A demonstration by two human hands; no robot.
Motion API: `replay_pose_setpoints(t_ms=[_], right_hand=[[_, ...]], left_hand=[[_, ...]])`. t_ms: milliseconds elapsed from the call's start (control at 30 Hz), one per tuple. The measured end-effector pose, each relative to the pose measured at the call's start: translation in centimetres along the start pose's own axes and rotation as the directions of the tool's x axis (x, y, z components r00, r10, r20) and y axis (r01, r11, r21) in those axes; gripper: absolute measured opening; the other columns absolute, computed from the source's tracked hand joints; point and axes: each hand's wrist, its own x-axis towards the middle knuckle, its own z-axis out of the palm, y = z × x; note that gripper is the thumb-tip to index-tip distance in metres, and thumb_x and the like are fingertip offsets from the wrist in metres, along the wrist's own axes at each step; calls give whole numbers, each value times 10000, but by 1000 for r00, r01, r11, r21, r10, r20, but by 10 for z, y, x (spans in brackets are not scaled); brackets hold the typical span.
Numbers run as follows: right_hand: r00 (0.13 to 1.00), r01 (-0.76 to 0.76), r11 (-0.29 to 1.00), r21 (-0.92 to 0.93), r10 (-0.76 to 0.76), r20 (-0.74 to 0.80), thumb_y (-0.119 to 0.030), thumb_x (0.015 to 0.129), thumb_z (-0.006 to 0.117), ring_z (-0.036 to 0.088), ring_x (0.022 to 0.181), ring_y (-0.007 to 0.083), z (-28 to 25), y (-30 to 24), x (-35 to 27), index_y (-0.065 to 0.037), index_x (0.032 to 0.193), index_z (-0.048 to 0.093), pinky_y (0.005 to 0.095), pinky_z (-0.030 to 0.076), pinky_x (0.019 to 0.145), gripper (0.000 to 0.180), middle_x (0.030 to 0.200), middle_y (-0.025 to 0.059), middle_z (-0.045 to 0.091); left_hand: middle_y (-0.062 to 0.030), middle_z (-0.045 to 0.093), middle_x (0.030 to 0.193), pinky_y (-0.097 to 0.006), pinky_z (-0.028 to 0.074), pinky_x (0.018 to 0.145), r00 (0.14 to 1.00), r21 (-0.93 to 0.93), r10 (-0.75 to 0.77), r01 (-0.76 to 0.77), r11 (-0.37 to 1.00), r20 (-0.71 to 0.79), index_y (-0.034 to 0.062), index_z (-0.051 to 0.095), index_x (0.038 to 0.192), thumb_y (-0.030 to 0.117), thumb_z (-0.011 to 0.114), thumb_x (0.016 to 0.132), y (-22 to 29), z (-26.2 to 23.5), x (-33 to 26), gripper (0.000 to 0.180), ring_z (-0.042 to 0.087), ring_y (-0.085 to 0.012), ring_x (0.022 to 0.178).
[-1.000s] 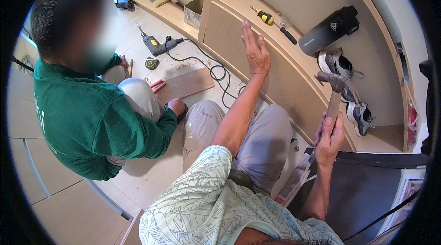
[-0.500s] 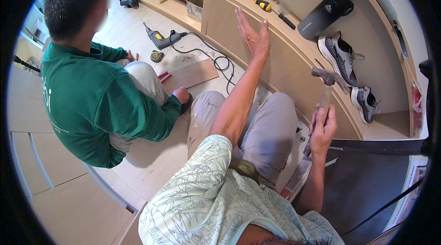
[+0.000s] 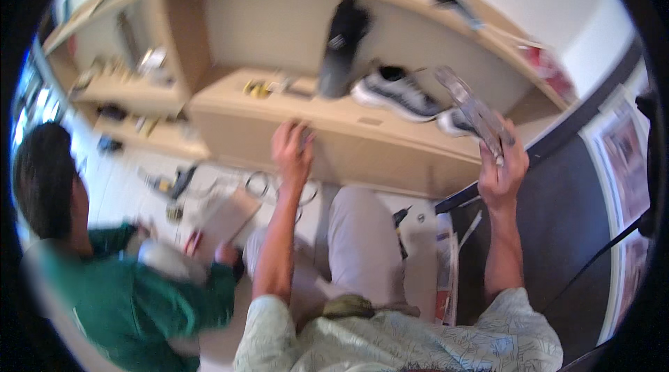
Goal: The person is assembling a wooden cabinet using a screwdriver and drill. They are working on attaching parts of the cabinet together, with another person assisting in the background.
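My right hand (image 3: 504,166) is closed around a hammer (image 3: 470,107), raised in front of the shelf unit with its head up and to the left. The hammer is smeared by motion. My left hand (image 3: 290,152) is held before the pale wooden front panel (image 3: 362,152), below the shelf edge. Its fingers are curled in, and a small dark grey patch shows by the fingertips; what it is I cannot make out. On the shelf beyond my hands are a black bottle (image 3: 341,44), a grey and white shoe (image 3: 396,92) and a yellow-handled screwdriver (image 3: 259,87).
At left, a person in a green top (image 3: 132,302) crouches beside a wooden board (image 3: 226,213). A corded drill (image 3: 171,182) and a tape measure (image 3: 174,214) lie on the floor. Another drill-like tool (image 3: 400,222) is near my knee. A dark panel (image 3: 557,218) stands at right.
The view has swung up and right. My left hand went from flat and outstretched to curled fingers. My right hand has lifted the hammer, which now tilts left.
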Motion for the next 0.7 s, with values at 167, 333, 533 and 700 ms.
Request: replay_pose_setpoints(t_ms=[167, 333, 533, 700], right_hand=[[987, 142, 982, -122, -149, -54, -193, 1032, 693, 725, 927, 348, -11, 41, 127, -75, 1353, 715, 424, 567, 827, 342, 1081, 158, 745], [971, 213, 958, -192, -186, 153, -333, 1071, 638, 692, 859, 331, 43, 31, 193, -138, 1318, 732, 443, 551, 784, 328, 949, 104, 695], [957, 224, 958, -177, -182, 224, -374, 1081, 611, 652, 912, 303, 115, 10, 231, -53, 1233, 742, 435, 540, 834, 379, 984, 148, 639], [922, 219, 961, -171, -146, 359, -362, 1144, 477, 647, 997, 356, 147, -1, 245, 5, 1225, 725, 507, 530, 938, 450, 1097, 212, 679]], left_hand=[[-143, 692, 1287, -542, 493, 1125, 990, 93, 131, -136, 986, 54, 82, 744, 1204, 64, 785, 897, -5, -3, 10, 310, 631, -407, 1257], [-134, 718, 1230, -518, 535, 1097, 974, 114, 220, -225, 968, 53, 80, 721, 1244, 30, 729, 934, -13, -3, 15, 314, 668, -399, 1200], [-158, 671, 1280, -508, 536, 1053, 960, 99, 164, -190, 977, 226, 51, 677, 1205, -1, 735, 864, -20, -13, 24, 350, 622, -423, 1219], [-167, 660, 1295, -508, 512, 1044, 958, 69, 143, -165, 984, 249, 91, 687, 1266, 26, 776, 826, -26, -15, 26, 454, 610, -439, 1187]])
